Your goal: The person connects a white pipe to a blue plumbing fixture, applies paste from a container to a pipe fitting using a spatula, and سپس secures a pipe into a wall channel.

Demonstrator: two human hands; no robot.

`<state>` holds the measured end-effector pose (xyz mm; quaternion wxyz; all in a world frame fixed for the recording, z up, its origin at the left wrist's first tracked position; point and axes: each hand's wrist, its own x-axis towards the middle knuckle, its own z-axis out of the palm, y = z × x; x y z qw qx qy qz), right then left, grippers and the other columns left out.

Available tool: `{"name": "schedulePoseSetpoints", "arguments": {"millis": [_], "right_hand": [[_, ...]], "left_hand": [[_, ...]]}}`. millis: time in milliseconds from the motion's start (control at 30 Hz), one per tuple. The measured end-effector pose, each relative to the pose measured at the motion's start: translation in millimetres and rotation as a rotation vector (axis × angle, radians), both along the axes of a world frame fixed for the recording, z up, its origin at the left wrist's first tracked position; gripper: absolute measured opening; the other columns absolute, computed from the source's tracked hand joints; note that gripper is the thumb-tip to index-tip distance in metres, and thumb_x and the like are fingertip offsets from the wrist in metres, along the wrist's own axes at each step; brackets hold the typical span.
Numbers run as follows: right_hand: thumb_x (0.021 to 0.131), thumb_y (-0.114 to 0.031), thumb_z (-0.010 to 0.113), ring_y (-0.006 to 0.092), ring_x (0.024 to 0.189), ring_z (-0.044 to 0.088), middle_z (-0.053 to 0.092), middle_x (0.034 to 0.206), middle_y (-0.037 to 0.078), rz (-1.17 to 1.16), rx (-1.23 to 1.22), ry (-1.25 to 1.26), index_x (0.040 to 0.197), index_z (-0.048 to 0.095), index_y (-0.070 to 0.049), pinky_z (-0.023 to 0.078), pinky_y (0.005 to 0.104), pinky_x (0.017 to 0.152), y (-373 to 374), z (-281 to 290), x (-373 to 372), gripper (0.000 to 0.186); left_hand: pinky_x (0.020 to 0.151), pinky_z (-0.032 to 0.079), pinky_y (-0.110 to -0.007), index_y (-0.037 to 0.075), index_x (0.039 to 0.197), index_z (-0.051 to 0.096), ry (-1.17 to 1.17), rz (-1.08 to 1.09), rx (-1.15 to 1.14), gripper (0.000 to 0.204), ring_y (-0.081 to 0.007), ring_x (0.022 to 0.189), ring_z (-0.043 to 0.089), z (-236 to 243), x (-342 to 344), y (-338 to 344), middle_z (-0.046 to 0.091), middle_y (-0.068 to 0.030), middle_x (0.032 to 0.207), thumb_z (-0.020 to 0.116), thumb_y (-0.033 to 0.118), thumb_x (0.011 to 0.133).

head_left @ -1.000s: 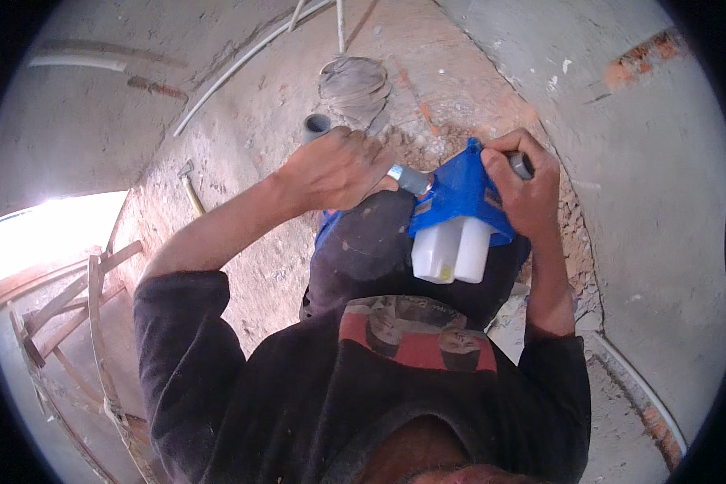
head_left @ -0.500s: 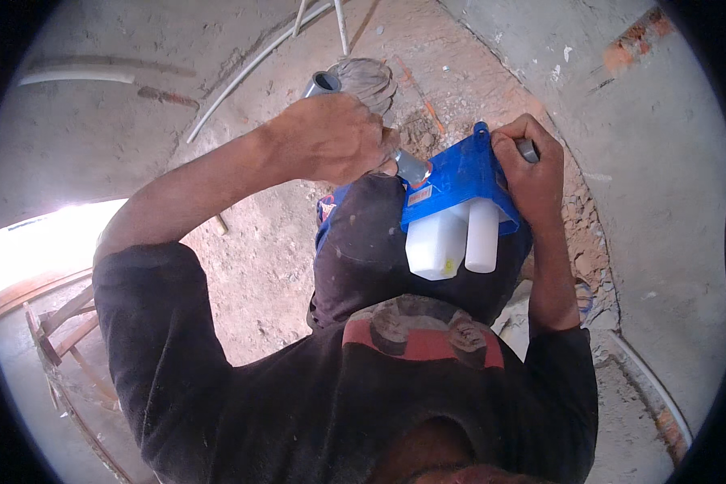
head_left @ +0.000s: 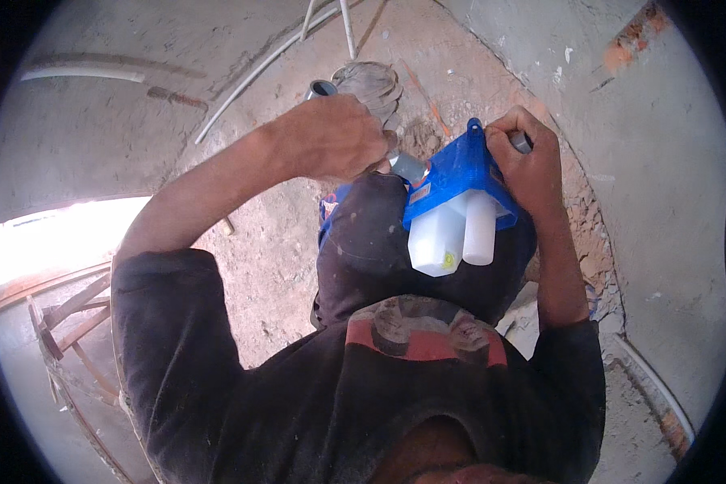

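I have the blue box (head_left: 453, 179) in front of the lap, above the dark trousers (head_left: 361, 246), its small tab pointing away from the body. A white block (head_left: 437, 240) and a white tube (head_left: 480, 230) stick out of its near side, toward the shirt (head_left: 363, 403). At the box's left side sits the grey pipe (head_left: 409, 166), its end at the box wall; I cannot tell from here how deep it goes.

My left hand (head_left: 336, 139) is curled into a fist, fingers wrapped round the pipe. A hollow grey end (head_left: 322, 89) shows beyond the knuckles; whether it belongs to the same piece I can't tell, as the hand covers the middle. My right hand (head_left: 534, 165) is bent at the box's right edge, thumb side against it, with a grey stub (head_left: 522, 143) inside the curled fingers.

To do this join well, I'd let the right hand brace the box and make the left do the work, lining the pipe up square with the wall before pressing or turning. Force from a skewed wrist could tip the box or strain its thin-looking side. A grip nearer the join would give finer control, and resting the box on the thighs would spare the right arm.

Farther out, a grey bundle (head_left: 371, 87) and an orange rod (head_left: 429, 101) lie on the dusty floor (head_left: 258, 294).
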<state>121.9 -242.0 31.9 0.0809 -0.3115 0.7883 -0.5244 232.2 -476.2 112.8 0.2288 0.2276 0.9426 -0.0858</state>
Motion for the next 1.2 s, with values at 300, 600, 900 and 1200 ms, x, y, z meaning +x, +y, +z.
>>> {"name": "schedulePoseSetpoints", "arguments": {"millis": [300, 600, 900, 1200], "right_hand": [[0.080, -0.008, 0.066, 0.0154, 0.068, 0.060, 0.064, 0.072, 0.010, 0.082, 0.018, -0.033, 0.083, 0.063, -0.001, 0.050, 0.0334, 0.066, -7.9, 8.7, -0.1, 0.008], [0.082, -0.007, 0.064, 0.0114, 0.066, 0.057, 0.063, 0.071, 0.008, -0.005, 0.001, -0.036, 0.082, 0.062, -0.001, 0.048, 0.0299, 0.062, 3.9, -9.7, -1.9, 0.007], [0.082, -0.006, 0.066, 0.0106, 0.065, 0.060, 0.064, 0.071, 0.008, 0.089, -0.066, 0.023, 0.081, 0.061, -0.001, 0.050, 0.0309, 0.061, -7.1, -9.9, -6.3, 0.007], [0.081, -0.006, 0.067, 0.0134, 0.066, 0.062, 0.066, 0.072, 0.009, 0.094, 0.023, -0.039, 0.081, 0.061, 0.000, 0.051, 0.0324, 0.064, -12.8, 0.4, -4.7, 0.008]], "left_hand": [[0.068, 0.055, -0.044, 0.005, 0.100, 0.055, 0.160, 0.010, 0.133, 0.046, -0.0320, 0.074, 0.068, -48.4, 29.4, -18.3, 0.063, -0.0142, 0.076, 0.042, 0.049, 0.098], [0.067, 0.055, -0.042, 0.003, 0.092, 0.066, -0.039, -0.107, -0.026, 0.043, -0.0287, 0.075, 0.070, 3.6, -17.6, -5.7, 0.066, -0.0156, 0.071, 0.051, 0.043, 0.097], [0.067, 0.054, -0.043, 0.004, 0.092, 0.054, 0.213, 0.025, 0.149, 0.036, -0.0319, 0.071, 0.066, -52.8, 25.9, -14.5, 0.060, -0.0137, 0.073, 0.049, 0.040, 0.098], [0.066, 0.055, -0.044, 0.003, 0.096, 0.061, 0.039, 0.037, 0.122, 0.038, -0.0331, 0.073, 0.068, -35.5, 13.2, -16.2, 0.064, -0.0147, 0.072, 0.050, 0.039, 0.098]]}}
